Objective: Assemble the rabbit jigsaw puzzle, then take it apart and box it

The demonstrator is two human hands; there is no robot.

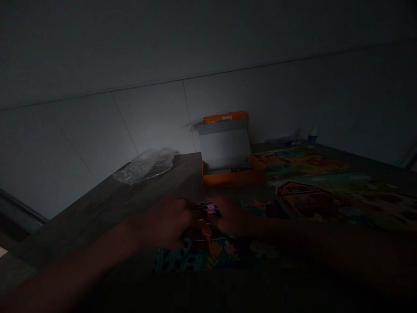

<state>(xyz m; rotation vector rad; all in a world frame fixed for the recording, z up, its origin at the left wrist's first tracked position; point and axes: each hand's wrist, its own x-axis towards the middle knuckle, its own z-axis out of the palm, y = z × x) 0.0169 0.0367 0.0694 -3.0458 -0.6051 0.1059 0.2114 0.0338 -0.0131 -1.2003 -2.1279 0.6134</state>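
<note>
In the dim light, a dark, brightly printed jigsaw puzzle [213, 252] lies on the table in front of me, showing plant and spotted shapes. My left hand [171, 219] is curled at its upper left, fingers pressed at the edge of a puzzle piece [208, 208] with a pink-purple print. From the other side my right hand [230, 217] closes on the same piece, fingers bent down. Both hands are a little blurred, and their fingertips are partly hidden. More printed puzzle part [263, 208] lies just beyond my right hand.
An orange box [234, 178] stands behind my hands with its lid up and dark pieces inside; another orange box [228, 116] is behind it. Crumpled clear plastic [146, 165] lies left. Colourful picture sheets [306, 163] spread right, near a small bottle [312, 138] by the wall.
</note>
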